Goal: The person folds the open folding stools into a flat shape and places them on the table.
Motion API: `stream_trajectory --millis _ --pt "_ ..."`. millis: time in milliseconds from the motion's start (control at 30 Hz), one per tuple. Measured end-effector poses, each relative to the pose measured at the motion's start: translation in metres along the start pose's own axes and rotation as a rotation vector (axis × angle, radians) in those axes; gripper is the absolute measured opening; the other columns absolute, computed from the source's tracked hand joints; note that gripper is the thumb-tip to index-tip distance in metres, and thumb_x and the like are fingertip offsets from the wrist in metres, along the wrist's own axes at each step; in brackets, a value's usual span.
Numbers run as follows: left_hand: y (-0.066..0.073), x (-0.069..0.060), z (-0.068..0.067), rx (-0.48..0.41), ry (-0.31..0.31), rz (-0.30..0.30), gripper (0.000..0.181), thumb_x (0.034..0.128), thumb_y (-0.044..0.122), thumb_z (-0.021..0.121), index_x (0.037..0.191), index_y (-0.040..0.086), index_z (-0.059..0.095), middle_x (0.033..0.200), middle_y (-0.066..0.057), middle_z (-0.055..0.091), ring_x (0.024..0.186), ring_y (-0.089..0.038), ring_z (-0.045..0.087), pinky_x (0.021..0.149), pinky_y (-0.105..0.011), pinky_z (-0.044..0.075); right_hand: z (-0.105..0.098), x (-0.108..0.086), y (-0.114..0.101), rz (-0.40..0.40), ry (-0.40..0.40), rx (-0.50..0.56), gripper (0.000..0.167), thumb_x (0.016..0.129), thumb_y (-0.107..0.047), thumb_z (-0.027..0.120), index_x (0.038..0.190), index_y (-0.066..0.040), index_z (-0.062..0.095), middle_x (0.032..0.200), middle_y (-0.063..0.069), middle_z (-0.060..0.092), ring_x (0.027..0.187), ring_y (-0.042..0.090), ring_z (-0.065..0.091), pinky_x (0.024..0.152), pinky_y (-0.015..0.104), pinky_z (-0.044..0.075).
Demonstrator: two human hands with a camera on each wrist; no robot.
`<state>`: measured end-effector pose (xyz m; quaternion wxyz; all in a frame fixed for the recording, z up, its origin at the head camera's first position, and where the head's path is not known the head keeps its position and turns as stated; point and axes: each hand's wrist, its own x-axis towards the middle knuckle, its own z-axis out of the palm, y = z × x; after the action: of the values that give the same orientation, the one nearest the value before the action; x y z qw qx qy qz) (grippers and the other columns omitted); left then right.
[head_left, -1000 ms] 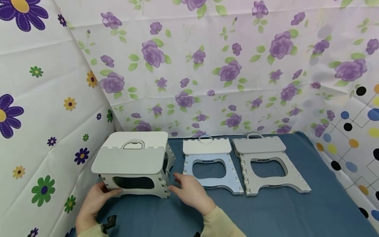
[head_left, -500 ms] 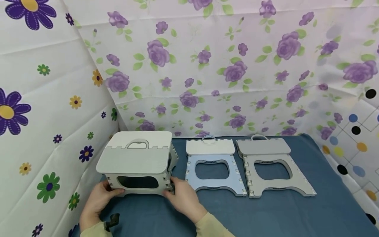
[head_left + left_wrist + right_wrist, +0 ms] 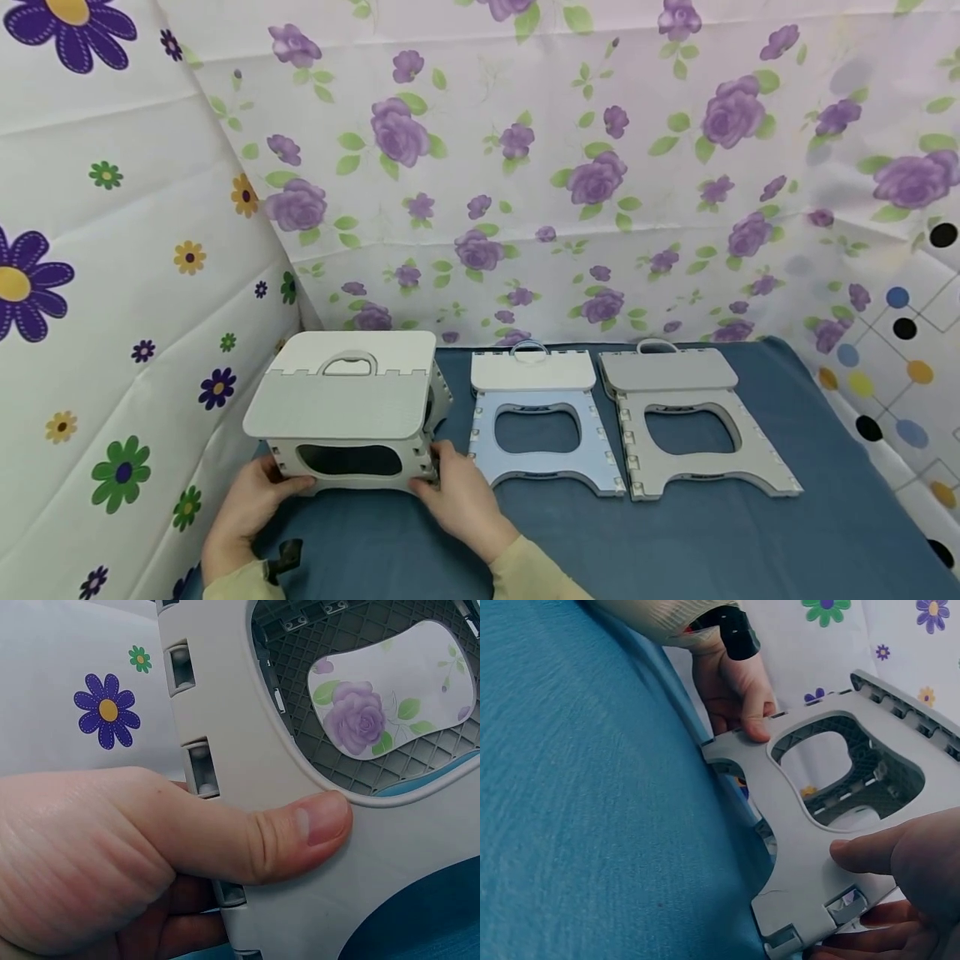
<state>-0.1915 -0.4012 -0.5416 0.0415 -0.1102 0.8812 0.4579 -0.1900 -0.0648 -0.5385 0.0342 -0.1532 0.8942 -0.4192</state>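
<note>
An unfolded folding stool [image 3: 337,404], light grey with a white back strip and a carry handle on top, stands at the left of the cloth. My left hand [image 3: 243,512] grips its front left leg edge; in the left wrist view the thumb [image 3: 300,829] lies across the front panel and the other fingers go behind the edge. At the front right leg, my right hand [image 3: 461,500] grips the edge in the same way, its thumb [image 3: 866,851] on the panel in the right wrist view. The fingers behind the panel are partly hidden.
Right of the stool lie a flat folded blue and white stool [image 3: 532,371] and a folded grey stool [image 3: 667,371]. A blue cloth [image 3: 570,550] covers the table. Flowered sheets [image 3: 525,192] hang at the back and left, a dotted one [image 3: 900,367] at the right.
My right hand has moved left from beside the stool and taken hold of its right leg edge. The left hand keeps its grip. The view has shifted slightly.
</note>
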Motion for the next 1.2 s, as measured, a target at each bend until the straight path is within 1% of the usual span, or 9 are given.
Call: stream_trajectory --millis 133,300,500,633,733,900,1033,1100,1200 --pt "0.001 0.000 0.000 0.007 0.000 0.003 0.048 0.0901 0.021 0.090 0.121 -0.010 0.070 0.104 -0.011 0.075 0.090 -0.019 0.067 0.075 -0.031 0.055 0.001 0.002 0.001 0.005 0.011 0.008 0.058 0.099 -0.036 0.080 0.141 -0.001 0.059 0.119 0.011 0.074 0.104 0.024 0.073 0.082 0.040 0.059" --pt "0.002 0.000 0.001 0.004 0.002 0.016 0.052 0.0905 0.019 0.090 0.125 -0.012 0.066 0.108 -0.014 0.074 0.092 -0.020 0.066 0.075 -0.031 0.055 0.002 0.003 0.002 0.003 0.023 0.016 0.059 0.098 -0.039 0.082 0.138 -0.002 0.059 0.117 0.011 0.074 0.102 0.025 0.073 0.081 0.040 0.059" --pt "0.004 0.002 0.001 0.007 -0.003 0.035 0.053 0.0912 0.019 0.089 0.127 -0.013 0.065 0.107 -0.014 0.074 0.092 -0.019 0.067 0.075 -0.031 0.056 0.002 0.004 0.002 0.011 0.035 0.046 0.057 0.098 -0.037 0.082 0.136 -0.003 0.058 0.114 0.012 0.074 0.099 0.023 0.073 0.079 0.038 0.059" --pt "0.003 0.002 0.000 0.016 -0.001 0.023 0.054 0.0916 0.021 0.089 0.128 -0.012 0.065 0.107 -0.013 0.075 0.091 -0.018 0.067 0.074 -0.030 0.055 0.006 0.004 0.005 0.020 0.027 0.083 0.057 0.097 -0.037 0.082 0.136 -0.005 0.056 0.111 0.011 0.074 0.095 0.020 0.073 0.075 0.035 0.058" --pt "0.001 -0.001 0.001 0.024 0.004 0.001 0.053 0.0911 0.021 0.089 0.126 -0.012 0.067 0.105 -0.012 0.075 0.090 -0.019 0.067 0.073 -0.031 0.055 0.010 0.001 0.007 0.025 0.012 0.100 0.057 0.097 -0.038 0.082 0.136 -0.006 0.056 0.109 0.009 0.075 0.092 0.018 0.073 0.074 0.035 0.058" --pt "-0.004 -0.007 0.004 0.000 -0.013 -0.037 0.052 0.0905 0.020 0.090 0.125 -0.012 0.067 0.103 -0.010 0.075 0.088 -0.019 0.067 0.072 -0.033 0.055 0.015 -0.006 0.010 0.021 0.012 0.070 0.055 0.097 -0.036 0.082 0.135 -0.006 0.056 0.100 0.007 0.075 0.084 0.015 0.072 0.068 0.033 0.056" --pt "-0.003 -0.003 0.005 -0.013 -0.004 -0.002 0.050 0.0922 0.019 0.088 0.126 -0.011 0.067 0.105 -0.011 0.075 0.089 -0.018 0.067 0.073 -0.031 0.056 0.014 -0.003 0.010 -0.006 0.048 0.045 0.055 0.098 -0.035 0.081 0.135 -0.005 0.055 0.095 0.008 0.075 0.078 0.014 0.072 0.064 0.032 0.056" --pt "-0.002 0.000 0.004 -0.016 0.001 0.016 0.049 0.0937 0.018 0.086 0.127 -0.012 0.066 0.106 -0.012 0.075 0.089 -0.018 0.066 0.074 -0.031 0.056 0.014 0.000 0.009 -0.013 0.058 0.040 0.055 0.098 -0.036 0.081 0.136 -0.005 0.055 0.096 0.009 0.076 0.078 0.015 0.072 0.064 0.031 0.056" --pt "0.000 0.001 0.002 -0.017 -0.002 0.013 0.049 0.0946 0.017 0.085 0.128 -0.012 0.065 0.107 -0.013 0.074 0.090 -0.018 0.066 0.074 -0.031 0.056 0.014 0.002 0.007 -0.008 0.062 0.032 0.055 0.097 -0.037 0.082 0.135 -0.006 0.056 0.098 0.009 0.076 0.080 0.015 0.073 0.065 0.031 0.057"
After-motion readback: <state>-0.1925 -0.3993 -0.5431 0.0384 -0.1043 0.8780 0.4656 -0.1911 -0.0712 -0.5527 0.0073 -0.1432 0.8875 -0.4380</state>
